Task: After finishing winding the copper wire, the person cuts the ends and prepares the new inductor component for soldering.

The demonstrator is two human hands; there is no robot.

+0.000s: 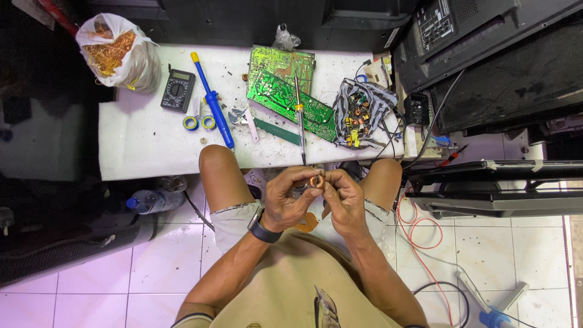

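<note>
Copper coil (316, 180), small round ring, pinched between both hands' fingers (302, 178)

White table (139, 146) bears circuit boards (285, 91), multimeter (177, 90).

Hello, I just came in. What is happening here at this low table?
A seated person holds a small copper coil ring between the fingertips of the left hand and the right hand, above the knees. In front, on the white table, lie green circuit boards, a soldering iron, a blue desoldering pump, a multimeter and a bag of copper wire scrap.
</note>
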